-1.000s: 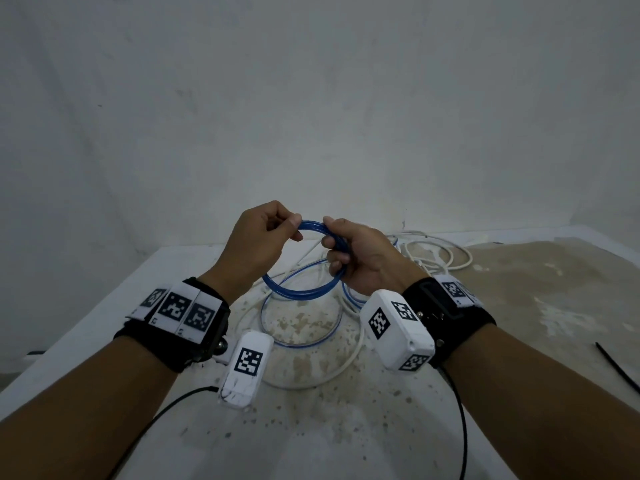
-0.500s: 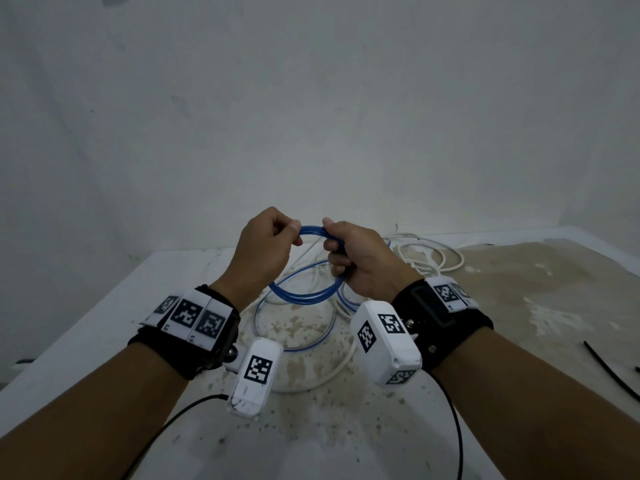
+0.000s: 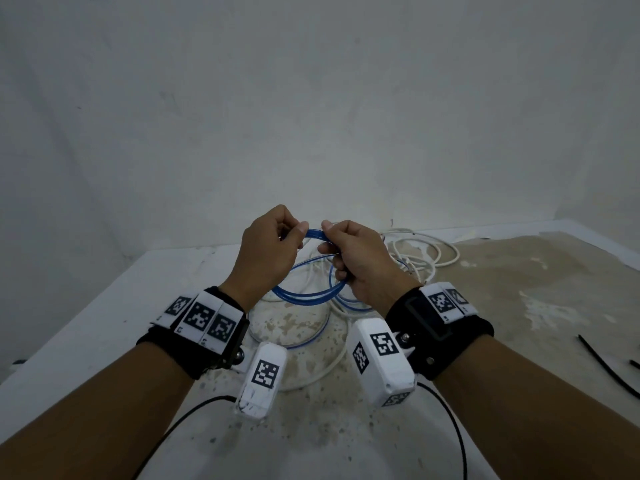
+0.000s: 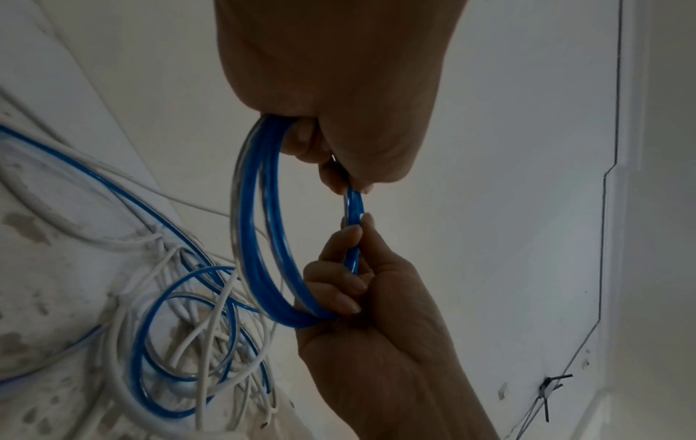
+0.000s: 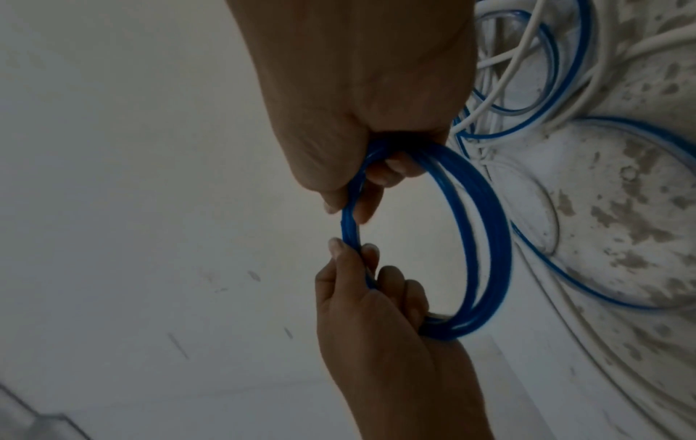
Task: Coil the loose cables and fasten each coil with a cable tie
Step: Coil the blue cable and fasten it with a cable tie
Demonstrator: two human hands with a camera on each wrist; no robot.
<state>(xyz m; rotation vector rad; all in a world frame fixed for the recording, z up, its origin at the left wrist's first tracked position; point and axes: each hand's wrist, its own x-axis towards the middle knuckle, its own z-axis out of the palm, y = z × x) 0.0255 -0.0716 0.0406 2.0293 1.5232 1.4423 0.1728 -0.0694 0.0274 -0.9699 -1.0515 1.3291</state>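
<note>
The blue cable [image 3: 308, 295] is thin and glossy, with a clear, see-through edge along its strands, and part of it is wound into a small round coil of several turns held up above the desk [image 3: 104, 306]. The left hand [image 3: 268, 252] pinches the top of that coil between thumb and curled fingers, and the right hand [image 3: 356, 261] grips it just beside, its fingers wrapped round the bundled strands, so both hands are clamped on the same coil with only a short bit of blue showing between them. The rest of the blue cable trails down from the coil and lies in loose loops on the stained desk under the hands. There is one blue cable in view; the white cables [image 3: 422, 252] are tangled in a heap behind the right hand, touching and crossing the blue loops, and I cannot tell how many they are. Two thin black strips [image 3: 604, 367] lie well apart on the right edge of the desk. Each wrist carries one black strap with a white camera box.
</note>
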